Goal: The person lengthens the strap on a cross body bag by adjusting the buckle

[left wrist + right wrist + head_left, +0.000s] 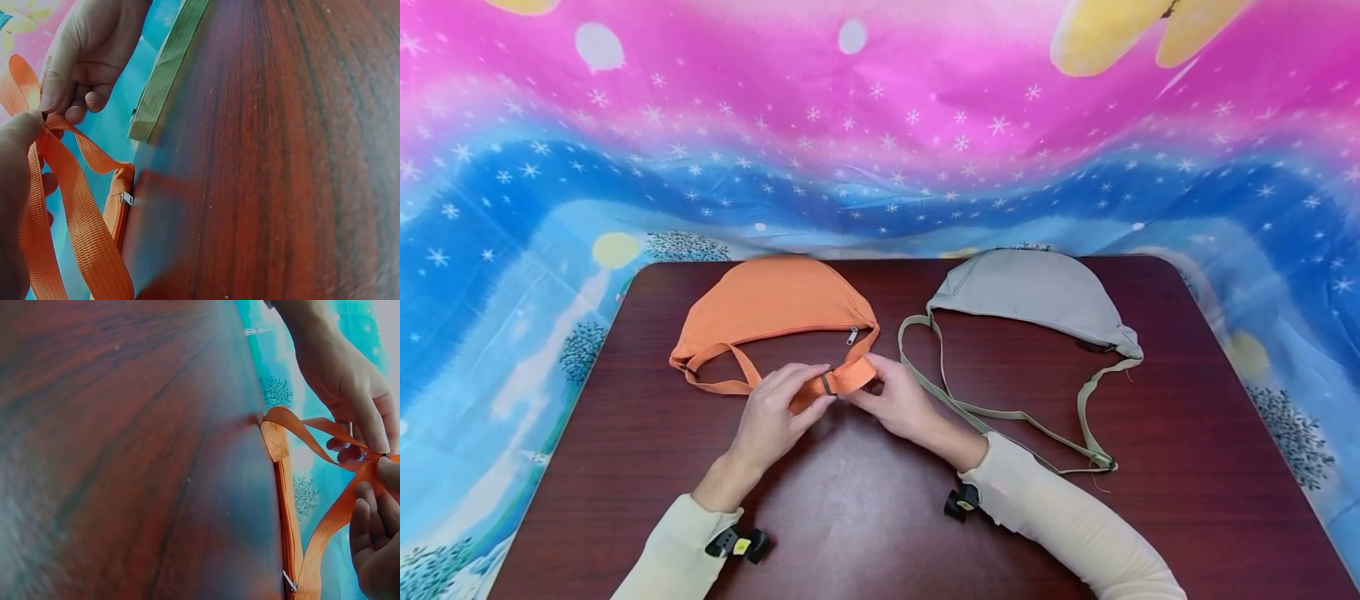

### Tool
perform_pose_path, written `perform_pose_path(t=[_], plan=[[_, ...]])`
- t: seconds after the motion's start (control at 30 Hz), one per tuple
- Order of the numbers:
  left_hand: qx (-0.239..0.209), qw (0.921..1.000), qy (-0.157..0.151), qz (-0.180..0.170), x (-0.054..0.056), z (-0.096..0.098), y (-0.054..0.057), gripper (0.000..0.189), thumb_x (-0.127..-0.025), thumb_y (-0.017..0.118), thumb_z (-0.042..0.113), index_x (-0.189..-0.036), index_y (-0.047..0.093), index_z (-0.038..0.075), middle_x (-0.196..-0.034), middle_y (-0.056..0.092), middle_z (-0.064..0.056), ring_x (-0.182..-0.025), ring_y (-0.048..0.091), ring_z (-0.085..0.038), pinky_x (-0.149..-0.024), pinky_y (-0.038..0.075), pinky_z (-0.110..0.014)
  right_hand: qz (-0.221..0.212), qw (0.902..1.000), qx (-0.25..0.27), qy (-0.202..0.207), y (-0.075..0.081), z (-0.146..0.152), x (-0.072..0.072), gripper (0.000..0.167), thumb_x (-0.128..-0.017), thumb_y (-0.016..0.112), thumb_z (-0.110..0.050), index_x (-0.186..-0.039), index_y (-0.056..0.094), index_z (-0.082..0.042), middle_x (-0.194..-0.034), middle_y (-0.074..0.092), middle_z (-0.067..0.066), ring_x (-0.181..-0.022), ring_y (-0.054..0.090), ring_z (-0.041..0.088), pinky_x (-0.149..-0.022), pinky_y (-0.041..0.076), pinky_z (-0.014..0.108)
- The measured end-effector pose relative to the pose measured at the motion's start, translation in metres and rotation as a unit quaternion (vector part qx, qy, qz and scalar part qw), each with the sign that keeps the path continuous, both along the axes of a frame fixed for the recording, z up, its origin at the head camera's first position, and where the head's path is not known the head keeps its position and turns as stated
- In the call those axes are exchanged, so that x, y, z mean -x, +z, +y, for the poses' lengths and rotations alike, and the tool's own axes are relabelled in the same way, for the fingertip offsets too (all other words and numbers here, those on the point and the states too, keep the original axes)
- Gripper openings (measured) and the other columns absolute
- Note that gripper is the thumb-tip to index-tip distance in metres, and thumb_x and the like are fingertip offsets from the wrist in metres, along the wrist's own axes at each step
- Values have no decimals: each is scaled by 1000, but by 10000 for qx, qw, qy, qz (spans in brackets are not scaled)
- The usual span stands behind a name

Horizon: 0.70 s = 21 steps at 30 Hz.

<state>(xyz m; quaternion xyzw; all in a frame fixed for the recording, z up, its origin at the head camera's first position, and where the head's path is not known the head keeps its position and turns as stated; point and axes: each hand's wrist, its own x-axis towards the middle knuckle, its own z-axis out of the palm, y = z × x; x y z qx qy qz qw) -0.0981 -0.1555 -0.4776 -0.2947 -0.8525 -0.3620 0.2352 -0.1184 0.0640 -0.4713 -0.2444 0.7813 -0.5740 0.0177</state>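
Observation:
An orange waist bag (pixel 775 296) lies on the table with its curved side away from me and its zipper pull (pixel 852 336) at the right end. Both hands hold its orange strap (pixel 854 377) above the table, close to a dark buckle (pixel 828 383). My left hand (pixel 772 414) pinches the strap and buckle from the left, thumb against fingers. From the right, my right hand (pixel 901 402) pinches the strap beside the buckle, where the webbing forms a loop. In the left wrist view the strap (pixel 75 206) hangs in bands below the fingers.
A grey waist bag (pixel 1030 287) lies at the right of the table (pixel 880 517), its green strap (pixel 1022 414) trailing toward the front and passing near my right forearm. Behind the table hangs a printed pink and blue cloth (pixel 880 150). Each wrist carries a small black camera (pixel 739 543).

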Motion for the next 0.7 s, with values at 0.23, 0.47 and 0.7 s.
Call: perform_pose_path(t=[0.23, 0.47, 0.7], plan=[[83, 9999, 83, -38, 0, 0, 1, 41, -85, 82, 17, -123, 69, 7, -107, 71, -7, -88, 67, -23, -77, 53, -42, 17, 9999, -36, 133, 5, -1, 1, 22, -89, 74, 0, -110, 67, -3, -86, 69, 5, -65, 55, 9, -61, 46, 24], [66, 9999, 113, -92, -2, -3, 7, 41, -81, 84, 14, -117, 68, 2, -107, 70, -9, -87, 65, -20, -74, 54, -39, -145, 9990, -274, 332, 11, 0, 8, 17, -93, 73, -6, -109, 71, 1, -91, 73, 8, -68, 59, 7, -63, 51, 24], [-184, 9997, 110, -132, -3, -10, 10, 41, -80, 83, 9, -118, 69, 3, -106, 69, -7, -81, 62, -16, -67, 54, -33, 328, 9967, -693, 276, 17, 3, 18, 6, -92, 76, -12, -97, 76, -8, -82, 70, -2, -68, 57, 7, -64, 50, 24]])
